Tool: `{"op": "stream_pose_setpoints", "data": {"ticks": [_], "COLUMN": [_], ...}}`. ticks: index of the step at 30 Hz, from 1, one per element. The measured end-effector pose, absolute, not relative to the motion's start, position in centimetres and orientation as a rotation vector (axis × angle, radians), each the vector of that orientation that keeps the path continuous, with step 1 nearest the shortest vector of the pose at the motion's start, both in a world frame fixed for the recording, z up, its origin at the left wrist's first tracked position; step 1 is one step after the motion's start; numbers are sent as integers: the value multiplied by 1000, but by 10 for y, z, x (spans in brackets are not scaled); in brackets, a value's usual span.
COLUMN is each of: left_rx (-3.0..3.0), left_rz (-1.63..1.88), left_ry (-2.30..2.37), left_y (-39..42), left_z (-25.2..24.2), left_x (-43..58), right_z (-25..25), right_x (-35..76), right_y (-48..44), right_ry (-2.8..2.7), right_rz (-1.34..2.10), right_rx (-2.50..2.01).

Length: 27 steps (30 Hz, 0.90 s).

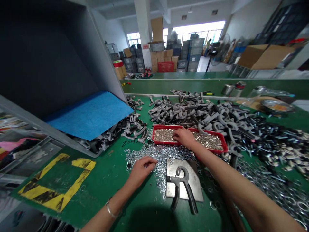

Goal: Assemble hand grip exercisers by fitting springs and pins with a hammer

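My left hand [141, 169] rests fingers-down on a spread of small silver nuts [159, 154] on the green table. Whether it grips any of them is hidden. My right hand [184, 137] reaches into a red tray [220, 149] of small metal screws, fingertips in the pile. Between my arms a dark grey hand-grip exerciser [182, 187] lies on a flat metal plate [195, 190].
A big heap of grey handle parts [193, 111] lies behind the tray. Metal rings [277, 190] and black parts [270, 129] cover the right side. A large grey bin [60, 64] with a blue sheet [89, 116] lies tipped at left. Yellow tape [58, 183] marks the near left.
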State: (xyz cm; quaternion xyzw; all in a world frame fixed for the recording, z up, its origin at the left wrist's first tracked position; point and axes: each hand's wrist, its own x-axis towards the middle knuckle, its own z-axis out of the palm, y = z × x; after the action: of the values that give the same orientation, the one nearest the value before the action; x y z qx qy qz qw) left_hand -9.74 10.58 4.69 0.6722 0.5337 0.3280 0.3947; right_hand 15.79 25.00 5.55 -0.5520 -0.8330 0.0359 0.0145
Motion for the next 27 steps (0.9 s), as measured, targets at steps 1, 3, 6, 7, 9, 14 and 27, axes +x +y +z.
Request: {"op": "stream_pose_setpoints", "data": {"ticks": [1, 3, 6, 7, 9, 14, 27], "left_rx": [1718, 1726, 1735, 1787, 1983, 2410, 2957], "left_rz": [806, 743, 633, 601, 556, 509, 475], "left_ry": [1331, 1277, 1244, 1243, 1232, 1234, 992], "left_y": [97, 85, 76, 75, 75, 76, 77], "left_z": [47, 47, 46, 46, 43, 33, 15], "left_x": [-93, -76, -47, -39, -27, -15, -21], "right_z": [56, 58, 59, 59, 59, 57, 66], "right_x": [158, 157, 157, 157, 157, 156, 193], "right_y": [250, 248, 245, 243, 240, 239, 143], "right_ry": [-2598, -2584, -2515, -2483, -2409, -2186, -1478], "right_rz": [129, 161, 209, 226, 266, 427, 1194], "right_rx": [-1711, -1718, -1756, -1770, -1793, -1782, -1361]}}
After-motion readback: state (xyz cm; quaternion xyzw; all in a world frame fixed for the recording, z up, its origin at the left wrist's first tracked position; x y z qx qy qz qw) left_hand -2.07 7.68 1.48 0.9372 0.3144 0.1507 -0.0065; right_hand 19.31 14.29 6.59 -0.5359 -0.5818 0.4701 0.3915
